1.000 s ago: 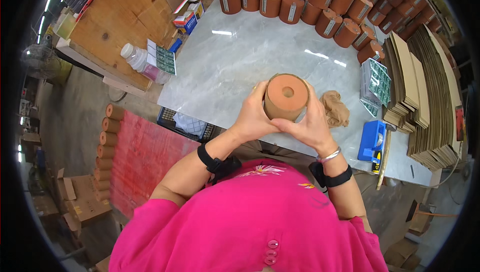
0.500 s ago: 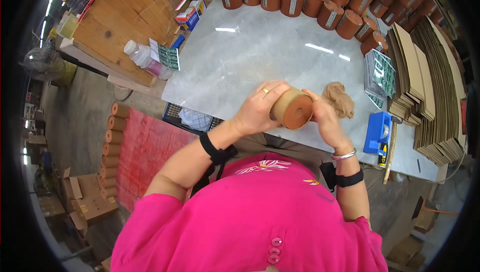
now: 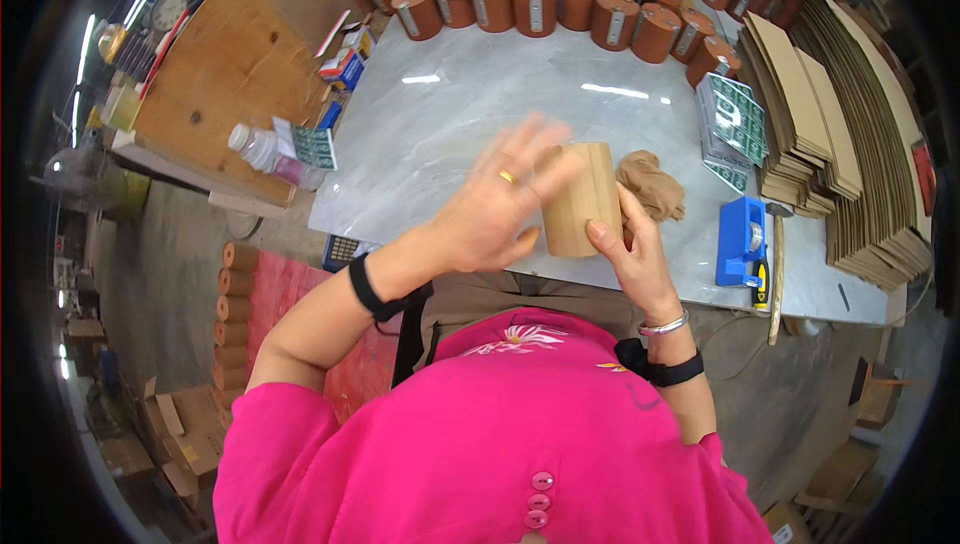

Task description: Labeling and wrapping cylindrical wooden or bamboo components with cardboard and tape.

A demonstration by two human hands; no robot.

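My right hand (image 3: 643, 262) grips a tan, wood-look cylinder (image 3: 580, 202), with the thumb on its near side and the fingers behind its right edge. The cylinder stands roughly upright above the near part of the grey table (image 3: 440, 134). Beside its upper left, my left hand (image 3: 485, 199) has its fingers stretched out and smeared by motion. Whether those fingertips touch the cylinder is hard to tell. A crumpled brown cloth (image 3: 652, 187) lies on the table just beyond my right hand.
Reddish-brown cylinders (image 3: 535, 9) with metal strips stand stacked along the far edge. Flat cardboard (image 3: 800, 119), green-printed sheets (image 3: 735, 119), a blue tape dispenser (image 3: 738, 239) and a hammer (image 3: 777, 274) are on the right. A clear jar (image 3: 262, 149) stands left; more cylinders (image 3: 233, 309) line a red board (image 3: 300, 294).
The cylinder has turned from showing its holed reddish end to showing its tan side. My left hand has come off its grip and opened, while my right hand keeps hold. The view has shifted slightly.
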